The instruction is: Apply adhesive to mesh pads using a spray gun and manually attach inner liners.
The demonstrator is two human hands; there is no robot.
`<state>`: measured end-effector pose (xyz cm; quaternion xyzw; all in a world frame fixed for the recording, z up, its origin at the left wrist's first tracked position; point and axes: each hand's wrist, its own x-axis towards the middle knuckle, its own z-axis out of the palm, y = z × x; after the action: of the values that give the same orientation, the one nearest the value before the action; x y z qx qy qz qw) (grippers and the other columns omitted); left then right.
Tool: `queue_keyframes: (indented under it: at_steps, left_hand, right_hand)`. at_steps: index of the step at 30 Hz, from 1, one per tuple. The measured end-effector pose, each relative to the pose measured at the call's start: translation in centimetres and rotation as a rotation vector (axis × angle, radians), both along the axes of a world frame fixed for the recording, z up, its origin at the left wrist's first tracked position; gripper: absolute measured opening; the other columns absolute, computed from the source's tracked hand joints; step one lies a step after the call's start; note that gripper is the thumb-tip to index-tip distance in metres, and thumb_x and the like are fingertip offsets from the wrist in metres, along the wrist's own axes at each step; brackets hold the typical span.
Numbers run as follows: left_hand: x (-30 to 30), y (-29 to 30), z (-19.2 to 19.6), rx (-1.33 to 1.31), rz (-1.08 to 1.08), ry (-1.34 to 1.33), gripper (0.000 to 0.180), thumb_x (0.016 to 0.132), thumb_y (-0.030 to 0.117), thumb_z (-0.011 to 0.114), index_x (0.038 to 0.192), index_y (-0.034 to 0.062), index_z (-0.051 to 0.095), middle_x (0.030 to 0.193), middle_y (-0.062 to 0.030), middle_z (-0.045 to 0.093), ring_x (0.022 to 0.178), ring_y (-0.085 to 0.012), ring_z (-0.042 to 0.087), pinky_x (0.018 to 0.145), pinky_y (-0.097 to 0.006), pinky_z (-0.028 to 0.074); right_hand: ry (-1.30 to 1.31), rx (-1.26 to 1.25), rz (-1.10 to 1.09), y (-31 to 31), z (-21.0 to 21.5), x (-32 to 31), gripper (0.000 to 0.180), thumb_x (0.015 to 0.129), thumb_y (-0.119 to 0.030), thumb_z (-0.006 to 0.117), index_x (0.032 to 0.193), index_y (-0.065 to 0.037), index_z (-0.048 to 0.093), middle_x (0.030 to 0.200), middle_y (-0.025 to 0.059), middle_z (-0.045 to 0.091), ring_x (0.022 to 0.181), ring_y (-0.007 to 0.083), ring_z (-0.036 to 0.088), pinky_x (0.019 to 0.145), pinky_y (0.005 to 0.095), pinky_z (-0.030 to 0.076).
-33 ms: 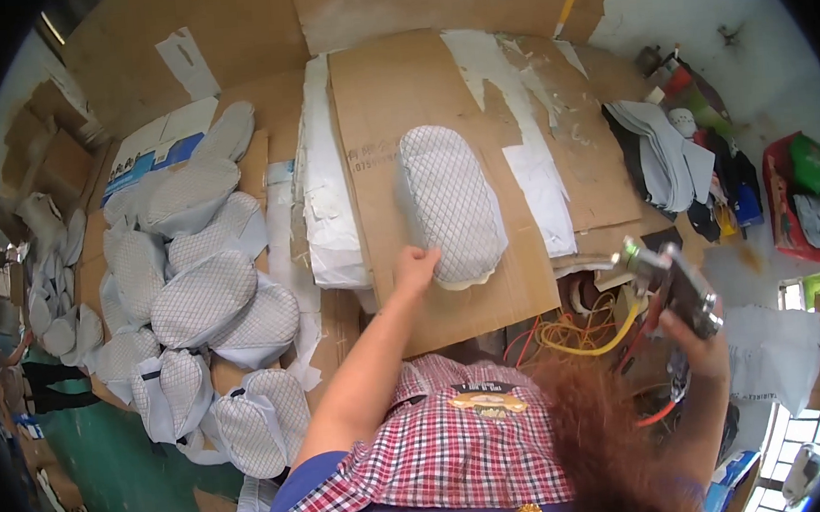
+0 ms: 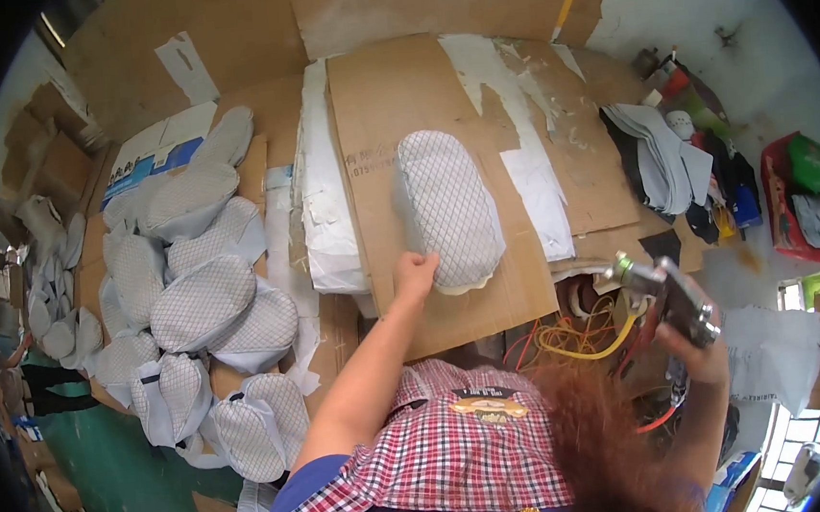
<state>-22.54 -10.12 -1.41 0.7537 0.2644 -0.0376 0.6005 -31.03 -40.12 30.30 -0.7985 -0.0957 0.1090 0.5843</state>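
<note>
A pale grey oblong fabric piece (image 2: 450, 209), quilted in a diamond pattern and rounded at both ends, lies on a brown cardboard sheet (image 2: 370, 95) in front of me. At its near left edge, my left hand (image 2: 417, 275) pinches the rim between thumb and fingers. Off to the right, apart from the piece, my right hand (image 2: 695, 351) is wrapped round a metal spray gun (image 2: 672, 301). The gun's nozzle end points left toward the work surface. A yellow hose (image 2: 610, 344) runs below it.
Several similar quilted pieces (image 2: 204, 301) are heaped on the left. Flat grey sheets (image 2: 651, 155) are stacked at the right, beside bags and bottles. Coiled orange cables (image 2: 570, 335) hang below the bench's near edge. A person's arm (image 2: 18, 352) shows at far left.
The spray gun in my right hand has shifted very slightly left and down. My left hand keeps its pinch on the quilted piece.
</note>
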Motion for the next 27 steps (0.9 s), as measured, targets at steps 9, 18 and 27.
queue_keyframes:
  at_steps: [9, 18, 27]
  left_hand:
    - [-1.9, -1.2, -1.3, -0.193, 0.104, 0.056, 0.021, 0.076, 0.019, 0.066, 0.072, 0.0059, 0.051, 0.064, -0.0015, 0.053, 0.053, -0.0117, 0.051, 0.048, -0.027, 0.041]
    - [-8.8, 7.8, -2.1, -0.333, 0.436, -0.018, 0.018, 0.072, 0.004, 0.061, 0.089, 0.0012, 0.056, 0.076, -0.0047, 0.056, 0.055, -0.0129, 0.053, 0.051, -0.024, 0.045]
    - [-13.7, 17.8, -1.6, -0.322, 0.658, -0.006, 0.025, 0.068, 0.001, 0.056, 0.092, 0.0033, 0.050, 0.076, -0.0053, 0.055, 0.054, -0.0125, 0.053, 0.043, -0.019, 0.038]
  right_hand:
    - [0.017, 0.112, -0.067, -0.9, -0.3, -0.9, 0.062, 0.071, -0.011, 0.067, 0.125, 0.002, 0.039, 0.079, 0.0060, 0.057, 0.068, 0.0123, 0.055, 0.062, 0.0245, 0.046]
    - [0.084, 0.034, -0.034, -2.8, 0.5, -5.4, 0.063, 0.067, -0.008, 0.070, 0.123, 0.003, 0.042, 0.082, 0.0066, 0.057, 0.070, 0.0129, 0.057, 0.063, 0.0262, 0.048]
    - [0.103, -0.055, -0.063, -3.0, 0.2, -10.0, 0.060, 0.068, -0.008, 0.066, 0.122, 0.004, 0.042, 0.078, 0.0067, 0.058, 0.068, 0.0130, 0.056, 0.063, 0.0255, 0.046]
